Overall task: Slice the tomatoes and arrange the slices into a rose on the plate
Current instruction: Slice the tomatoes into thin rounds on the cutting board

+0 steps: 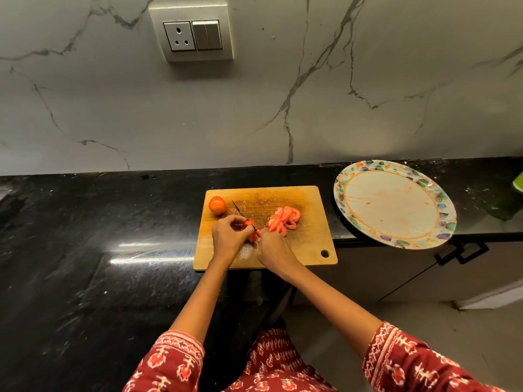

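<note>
A wooden cutting board [308,244] lies on the black counter. My left hand [227,236] grips a partly cut tomato [252,230] near the board's middle. My right hand [273,247] holds a knife [242,212] by its handle, and the blade runs up and left across the tomato. A pile of tomato slices [284,217] sits just right of the knife. One whole tomato [217,205] rests at the board's far left corner. A round plate [394,203] with a coloured rim stands to the right, holding only a few juice marks.
The black counter [99,236] stretches to the left; its front edge steps back beside the board, and the plate overhangs that edge. A marble wall with a socket plate [192,35] rises behind. A green object [519,181] shows at the far right edge.
</note>
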Demonstrator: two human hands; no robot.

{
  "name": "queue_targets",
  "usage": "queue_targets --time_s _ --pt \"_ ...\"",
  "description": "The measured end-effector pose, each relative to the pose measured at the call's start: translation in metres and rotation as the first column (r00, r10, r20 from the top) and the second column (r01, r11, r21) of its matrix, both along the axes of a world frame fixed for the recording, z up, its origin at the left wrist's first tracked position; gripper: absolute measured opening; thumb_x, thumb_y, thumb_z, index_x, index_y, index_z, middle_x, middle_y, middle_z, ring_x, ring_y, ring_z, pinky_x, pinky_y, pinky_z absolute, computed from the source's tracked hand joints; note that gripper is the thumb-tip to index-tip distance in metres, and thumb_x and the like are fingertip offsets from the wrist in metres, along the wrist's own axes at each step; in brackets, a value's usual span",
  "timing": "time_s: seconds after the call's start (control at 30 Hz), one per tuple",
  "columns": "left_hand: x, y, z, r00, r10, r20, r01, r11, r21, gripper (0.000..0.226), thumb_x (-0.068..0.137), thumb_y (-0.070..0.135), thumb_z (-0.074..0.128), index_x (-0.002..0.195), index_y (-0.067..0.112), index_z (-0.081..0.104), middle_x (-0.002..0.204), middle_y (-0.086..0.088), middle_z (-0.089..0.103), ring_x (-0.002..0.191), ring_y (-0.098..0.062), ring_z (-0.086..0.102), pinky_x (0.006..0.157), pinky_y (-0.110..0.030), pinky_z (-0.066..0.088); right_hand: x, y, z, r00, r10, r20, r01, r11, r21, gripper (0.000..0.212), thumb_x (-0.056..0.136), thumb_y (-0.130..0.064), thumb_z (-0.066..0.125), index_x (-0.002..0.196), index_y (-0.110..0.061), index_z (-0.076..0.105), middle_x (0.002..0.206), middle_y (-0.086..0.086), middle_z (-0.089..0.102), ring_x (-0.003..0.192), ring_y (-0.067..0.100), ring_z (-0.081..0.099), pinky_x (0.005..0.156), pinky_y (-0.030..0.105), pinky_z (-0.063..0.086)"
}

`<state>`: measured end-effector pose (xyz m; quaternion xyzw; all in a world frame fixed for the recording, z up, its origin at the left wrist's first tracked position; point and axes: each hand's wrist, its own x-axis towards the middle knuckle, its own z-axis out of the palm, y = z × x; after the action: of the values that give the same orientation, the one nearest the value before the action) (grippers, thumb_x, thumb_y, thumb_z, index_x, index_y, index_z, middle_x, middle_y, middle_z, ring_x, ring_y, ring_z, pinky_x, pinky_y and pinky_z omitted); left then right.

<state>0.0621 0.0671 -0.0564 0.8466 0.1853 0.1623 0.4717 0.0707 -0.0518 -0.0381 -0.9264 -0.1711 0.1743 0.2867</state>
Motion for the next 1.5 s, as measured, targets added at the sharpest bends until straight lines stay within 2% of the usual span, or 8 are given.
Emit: queue_targets --time_s 0.13,0.23,0.4,0.53,0.97,1.07,1.23,1.5 --pt "0.001 0.005 0.001 0.999 0.042 -0.016 -0.043 0.999 -0.015 0.009 0.072 0.010 0.073 0.080 0.011 0.069 0.080 0.001 0.066 0.076 -0.009 0.061 0.067 -0.011 0.044 -0.008 -0.008 -0.001 0.999 0.024 0.037 -0.024 1.000 0.014 0.016 0.091 -0.002 0.040 0.101 0.002 0.052 0.086 0.017 0.060 0.082 0.035 0.059 0.060 0.031 0.035" --pt "-0.002 0.006 0.001 0.999 0.047 -0.015 -0.047 0.999 -0.026 0.009 0.073 0.011 0.073 0.081 0.011 0.070 0.079 0.004 0.065 0.072 -0.003 0.059 0.062 -0.005 0.043 -0.018 -0.013 -0.007 0.997 0.022 0.068 -0.024 0.999 0.034 0.012 0.093 -0.004 0.040 0.098 -0.001 0.051 0.069 0.002 0.044 0.075 0.030 0.054 0.058 0.030 0.032" --pt "-0.007 0.004 0.000 0.997 0.072 0.020 -0.070 0.996 -0.061 0.010 0.072 0.010 0.075 0.081 0.011 0.071 0.077 0.004 0.066 0.069 0.001 0.059 0.062 -0.001 0.044 -0.017 -0.009 -0.009 0.999 -0.009 0.048 0.007 0.999 0.040 0.016 0.095 -0.006 0.039 0.104 0.001 0.051 0.094 0.020 0.061 0.088 0.036 0.060 0.061 0.031 0.033" --pt "-0.007 0.003 0.000 0.998 0.051 0.026 -0.050 0.997 -0.059 0.010 0.071 0.008 0.075 0.080 0.012 0.070 0.077 0.003 0.066 0.071 0.000 0.059 0.065 -0.003 0.045 -0.012 -0.004 -0.007 0.998 0.003 0.066 -0.004 1.000 0.011 0.018 0.094 -0.005 0.040 0.107 0.000 0.051 0.101 0.020 0.062 0.094 0.037 0.060 0.066 0.035 0.038" --pt "-0.007 0.006 0.000 1.000 0.022 0.006 -0.021 0.999 -0.047 0.011 0.071 0.012 0.077 0.080 0.012 0.072 0.077 0.002 0.068 0.071 -0.002 0.061 0.065 -0.007 0.046 -0.011 -0.009 -0.011 0.996 0.050 0.081 -0.049 0.999 -0.005 0.018 0.094 -0.002 0.038 0.107 0.002 0.049 0.098 0.022 0.061 0.089 0.039 0.060 0.061 0.035 0.034" --pt "-0.005 0.007 0.000 1.000 0.026 0.002 -0.026 0.999 -0.035 0.012 0.071 0.013 0.077 0.082 0.011 0.072 0.078 0.002 0.068 0.073 -0.004 0.061 0.066 -0.008 0.047 -0.002 -0.005 -0.012 0.995 0.073 0.073 -0.074 0.997 0.002 0.018 0.094 -0.005 0.039 0.107 0.002 0.050 0.099 0.023 0.061 0.091 0.040 0.060 0.063 0.038 0.041" --pt "-0.005 0.008 0.001 1.000 0.015 0.012 -0.015 1.000 -0.025 0.011 0.072 0.013 0.076 0.082 0.011 0.072 0.078 0.002 0.068 0.073 -0.005 0.061 0.066 -0.008 0.046 -0.004 -0.018 -0.020 0.991 0.099 0.091 -0.099 0.995 -0.007 0.016 0.092 0.000 0.041 0.106 0.003 0.049 0.095 0.023 0.060 0.087 0.039 0.059 0.059 0.031 0.031" --pt "-0.004 0.007 0.000 1.000 0.002 0.022 -0.002 1.000 -0.003 0.011 0.073 0.015 0.076 0.082 0.009 0.072 0.077 0.002 0.067 0.071 -0.005 0.061 0.064 -0.004 0.046 0.000 -0.010 -0.018 0.993 0.098 0.072 -0.101 0.994 0.031 0.019 0.095 -0.006 0.039 0.106 0.004 0.050 0.097 0.024 0.060 0.087 0.039 0.059 0.061 0.033 0.032"
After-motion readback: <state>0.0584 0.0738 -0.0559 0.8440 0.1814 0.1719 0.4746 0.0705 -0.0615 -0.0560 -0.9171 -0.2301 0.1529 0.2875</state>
